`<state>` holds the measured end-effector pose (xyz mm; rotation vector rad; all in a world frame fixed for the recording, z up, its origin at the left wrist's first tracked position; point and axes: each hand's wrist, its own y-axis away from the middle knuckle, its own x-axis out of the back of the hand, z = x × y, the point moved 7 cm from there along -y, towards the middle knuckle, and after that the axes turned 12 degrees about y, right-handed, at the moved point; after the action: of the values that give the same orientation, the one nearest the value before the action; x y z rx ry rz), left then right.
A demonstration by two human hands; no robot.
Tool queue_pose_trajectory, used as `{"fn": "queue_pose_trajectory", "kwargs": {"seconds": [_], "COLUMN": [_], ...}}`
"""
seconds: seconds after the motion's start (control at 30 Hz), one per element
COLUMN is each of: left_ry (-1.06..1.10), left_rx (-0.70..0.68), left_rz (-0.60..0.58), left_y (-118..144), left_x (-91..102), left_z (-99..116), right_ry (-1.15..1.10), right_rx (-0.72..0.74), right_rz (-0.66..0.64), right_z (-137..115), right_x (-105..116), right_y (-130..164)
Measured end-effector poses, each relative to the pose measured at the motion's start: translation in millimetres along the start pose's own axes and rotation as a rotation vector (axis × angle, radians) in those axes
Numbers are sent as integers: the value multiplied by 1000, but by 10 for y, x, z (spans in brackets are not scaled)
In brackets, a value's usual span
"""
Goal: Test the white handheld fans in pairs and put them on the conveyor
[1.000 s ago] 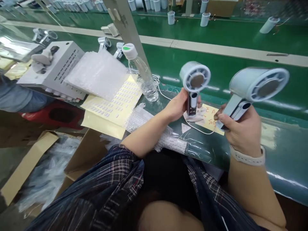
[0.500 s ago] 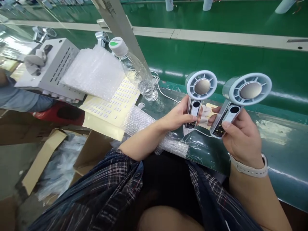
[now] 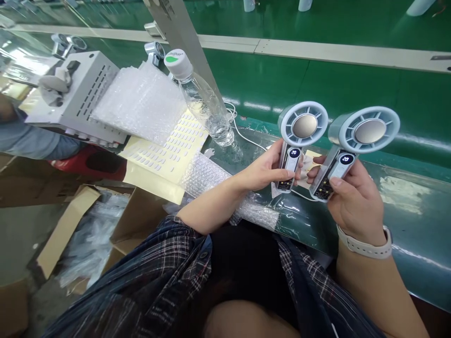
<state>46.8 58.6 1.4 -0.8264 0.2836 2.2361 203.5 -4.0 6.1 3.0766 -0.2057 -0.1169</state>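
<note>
My shirt: one plaid shirt (image 3: 158, 277) hung open nearest the camera, over my lap.
Boxes: two open cardboard boxes (image 3: 134, 220) stood on the floor at my left, with clear plastic bags (image 3: 88, 239) in and beside them.
My watch: one white band (image 3: 366, 244) sat on my right wrist.
My left hand: my left hand (image 3: 262, 171) was curled around the handle of one small fan (image 3: 298, 141), thumb lying on the front of the handle below its lit display.
My right hand: my right hand (image 3: 352, 202) was wrapped around the handle of a second fan (image 3: 355, 145), thumb pressed on the front of the handle.
Fans in hand: two, side by side and near each other but apart, both upright over the near edge of the green table (image 3: 416, 220), round heads facing me; each display read 20.
Under the fans: one yellow note (image 3: 310, 162) and one white cable (image 3: 246, 138) lay on the table.
Bubble wrap: one loose piece (image 3: 207, 176) lay under my left forearm, and one stack of sheets (image 3: 141, 103) lay farther left.
Sticker sheets: a yellow stack (image 3: 169, 150) lay just beside the loose wrap; how many sheets, I could not tell.
Bottle: one clear water bottle (image 3: 200, 101) leaned against a slanted grey post (image 3: 183, 37).
Machine: one grey box (image 3: 81, 94) sat beyond the stacked wrap.
Belt: one green conveyor belt (image 3: 317, 75) ran across the far side.
</note>
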Motion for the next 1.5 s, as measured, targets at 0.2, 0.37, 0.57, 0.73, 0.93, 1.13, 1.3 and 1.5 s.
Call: {"fn": "queue_pose_trajectory", "kwargs": {"seconds": [0.2, 0.37, 0.57, 0.73, 0.93, 1.13, 1.3, 1.5], "left_ry": [-14, -28, -88, -106, -110, -141, -185, -115], "left_rx": [-9, -34, -29, -40, -57, -110, -39, 15], "left_rz": [21, 104, -2, 31, 21, 45, 127, 193], "left_y": [-20, -22, -39, -37, -33, -49, -23, -19], "left_x": [35, 76, 43, 113, 114, 135, 136, 98], "left_z": [-39, -31, -26, -70, -95, -37, -39, -52], "right_ry": [26, -5, -22, -52, -71, -43, -46, -195], "right_rx": [-13, -40, 42, -8, -17, 4, 9, -48], "right_rz": [36, 103, 58, 70, 82, 74, 124, -35], "right_z": [39, 49, 8, 97, 93, 57, 34, 50], "right_x": [15, 22, 9, 28, 21, 16, 42, -63], "right_y": [-2, -5, 4, -23, -34, -17, -23, -47]}}
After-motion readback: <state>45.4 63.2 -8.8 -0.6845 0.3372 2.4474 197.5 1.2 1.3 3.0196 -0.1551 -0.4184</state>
